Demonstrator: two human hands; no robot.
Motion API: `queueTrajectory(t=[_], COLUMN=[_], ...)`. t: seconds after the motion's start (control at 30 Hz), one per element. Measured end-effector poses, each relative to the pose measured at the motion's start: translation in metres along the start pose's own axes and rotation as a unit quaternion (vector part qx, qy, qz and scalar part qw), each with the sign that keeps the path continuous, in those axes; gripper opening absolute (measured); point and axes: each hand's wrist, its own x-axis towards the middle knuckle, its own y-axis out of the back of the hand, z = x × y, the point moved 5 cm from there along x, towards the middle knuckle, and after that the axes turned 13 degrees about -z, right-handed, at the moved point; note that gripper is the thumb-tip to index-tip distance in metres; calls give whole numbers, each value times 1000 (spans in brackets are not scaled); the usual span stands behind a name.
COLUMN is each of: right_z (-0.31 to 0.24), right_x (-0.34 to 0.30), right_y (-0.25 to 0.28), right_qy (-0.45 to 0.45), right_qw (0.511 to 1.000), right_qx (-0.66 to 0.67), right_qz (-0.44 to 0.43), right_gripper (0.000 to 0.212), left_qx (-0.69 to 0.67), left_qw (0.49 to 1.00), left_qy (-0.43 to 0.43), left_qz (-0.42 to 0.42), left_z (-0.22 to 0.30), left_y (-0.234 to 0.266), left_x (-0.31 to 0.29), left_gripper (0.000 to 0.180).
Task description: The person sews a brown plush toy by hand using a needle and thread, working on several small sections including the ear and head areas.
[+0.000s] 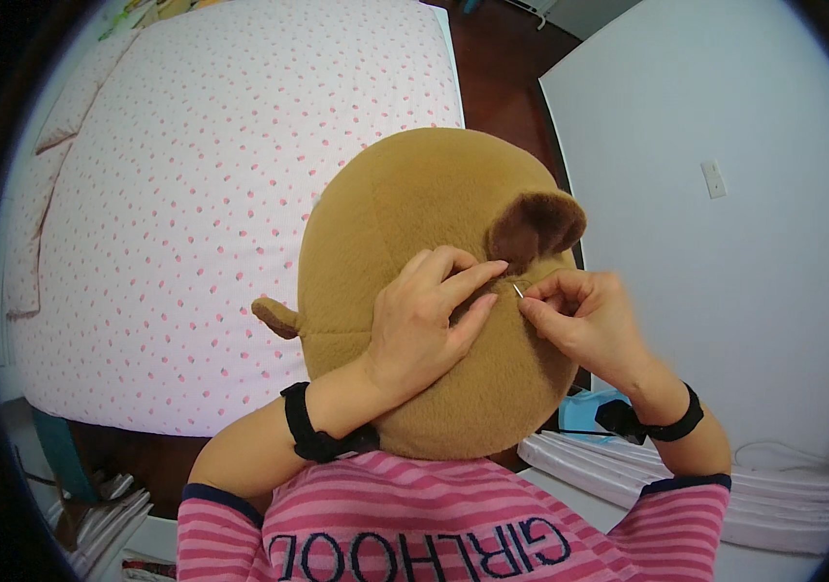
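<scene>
A large round tan plush toy (pixel 434 194) lies in front of me against my shirt. It has a dark brown ear (pixel 537 228) at its upper right and a small brown tab (pixel 276 317) on its left side. My left hand (pixel 429 315) rests open on the plush, thumb and index finger apart, both tips beside the spot below the ear. Between the thumb and index finger of my right hand (pixel 579 315) is a thin silver needle (pixel 518 290), its visible end at the plush near that same spot. I cannot make out any thread.
A bed with a white, pink-dotted sheet (pixel 181 194) stands at the left, with pillows (pixel 50 223) along its far-left side. A white wall (pixel 725 116) with a switch (pixel 713 179) rises at the right. A light blue object (pixel 584 412) and white folded material (pixel 725 500) lie at lower right.
</scene>
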Motion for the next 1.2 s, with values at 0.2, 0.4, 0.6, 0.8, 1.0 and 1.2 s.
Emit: queueTrajectory(t=[0.2,0.4,0.6,0.8,1.0,1.2], right_z=[14,22,20,25,29,20], right_x=[-1,-5,-5,0,0,5], right_y=[-4,-2,-3,-1,-1,8], right_qy=[33,35,31,21,39,56], right_qw=[998,997,994,997,996,998], right_qx=[28,48,88,74,68,-15], right_qz=[40,50,48,26,50,37], right_gripper=[17,16,16,16,15,13], left_qx=[1,5,-101,-76,-60,-102], left_qw=[1000,1000,991,984,980,969], left_qy=[8,7,85,159,184,213], left_qz=[0,2,17,-37,-53,-76], left_z=[0,3,-5,-13,-18,-22], left_y=[-4,-4,-7,-8,-16,-20], left_x=[0,3,5,24,23,24], left_gripper=[28,28,23,24,24,25])
